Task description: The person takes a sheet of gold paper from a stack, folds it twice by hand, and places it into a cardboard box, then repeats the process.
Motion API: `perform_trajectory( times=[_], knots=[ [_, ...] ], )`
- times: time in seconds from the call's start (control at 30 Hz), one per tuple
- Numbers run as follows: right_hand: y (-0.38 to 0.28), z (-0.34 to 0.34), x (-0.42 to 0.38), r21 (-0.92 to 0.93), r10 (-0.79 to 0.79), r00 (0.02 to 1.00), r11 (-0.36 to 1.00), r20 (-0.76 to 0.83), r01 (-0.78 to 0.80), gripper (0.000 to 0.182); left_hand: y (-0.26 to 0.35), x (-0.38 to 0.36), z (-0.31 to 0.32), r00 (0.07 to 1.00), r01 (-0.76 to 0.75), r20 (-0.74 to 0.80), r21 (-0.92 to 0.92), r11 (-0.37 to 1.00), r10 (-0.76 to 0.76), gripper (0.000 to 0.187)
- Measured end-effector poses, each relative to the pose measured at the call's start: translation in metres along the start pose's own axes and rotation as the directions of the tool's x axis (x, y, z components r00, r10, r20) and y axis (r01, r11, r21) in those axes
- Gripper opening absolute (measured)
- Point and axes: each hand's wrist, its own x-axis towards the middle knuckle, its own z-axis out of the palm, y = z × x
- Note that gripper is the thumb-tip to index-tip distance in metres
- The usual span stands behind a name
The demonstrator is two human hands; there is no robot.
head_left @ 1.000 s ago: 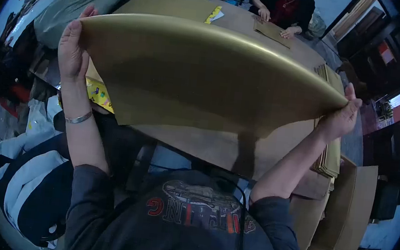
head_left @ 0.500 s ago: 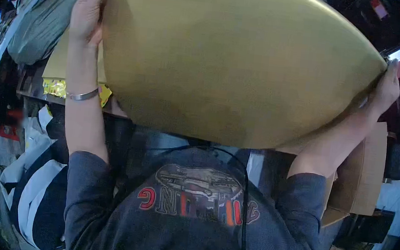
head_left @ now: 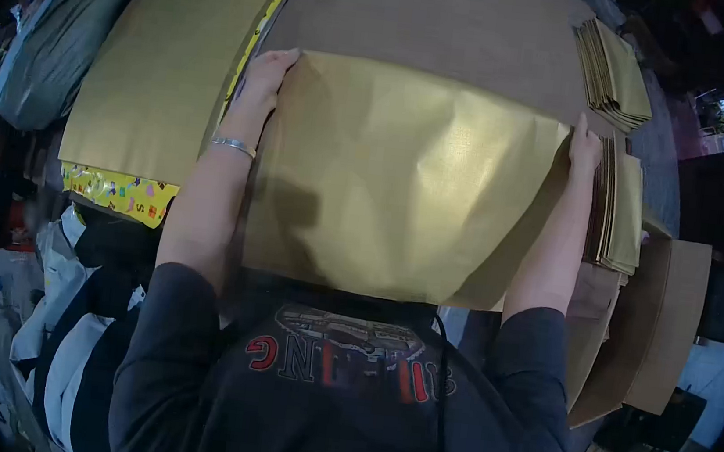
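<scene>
A sheet of gold paper [head_left: 384,184] spans the space between my hands, its near edge by my shirt. My left hand [head_left: 263,79] pinches its far left corner. At the far right corner, my right hand [head_left: 585,152] grips the sheet, thumb along the edge. Soft creases and a bright sheen show on its right half. Beneath and beyond lies the brown table surface [head_left: 436,22]. Left of my left hand is a stack of flat gold sheets [head_left: 163,64], with yellow patterned wrapping [head_left: 123,194] showing under its near edge.
Two bundles of folded gold paper, a far one [head_left: 620,77] and a nearer one [head_left: 623,214], lie along the table's right side. An open cardboard box [head_left: 674,325] stands at the right. A grey-green wrapped bundle [head_left: 67,54] sits at the far left.
The gold sheet has come down from in front of my view toward the table, and both hands have moved inward. The stack at left and the folded bundles at right now show.
</scene>
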Motion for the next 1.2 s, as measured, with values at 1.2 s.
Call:
perform_trajectory(
  times=[1.2],
  knots=[
    [0.035,-0.001,-0.071,0.151,-0.113,0.966,0.985,0.232,0.079,0.04,-0.01,-0.008,-0.016,0.962,-0.245,0.089,0.694,0.677,0.257,0.037]
  ],
)
